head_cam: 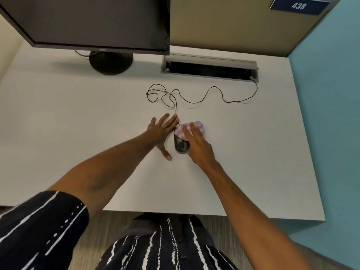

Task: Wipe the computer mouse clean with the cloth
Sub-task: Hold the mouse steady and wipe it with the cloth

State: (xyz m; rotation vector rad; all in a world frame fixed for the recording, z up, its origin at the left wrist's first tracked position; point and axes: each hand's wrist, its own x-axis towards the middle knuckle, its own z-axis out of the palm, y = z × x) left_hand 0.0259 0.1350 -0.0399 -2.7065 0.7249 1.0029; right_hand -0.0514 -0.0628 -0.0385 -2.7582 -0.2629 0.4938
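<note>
A dark computer mouse lies on the white desk, its front half covered by a pink and white checked cloth. My right hand presses down on the cloth over the mouse, fingers spread across it. Just left of the mouse, my left hand lies flat on the desk with its fingers apart, fingertips at the mouse's cable. The thin black cable runs in loops from the mouse toward the back.
A black monitor on a round stand stands at the back left. A cable slot with a raised lid sits at the back right, where the cable enters. A partition and a teal wall close the right side.
</note>
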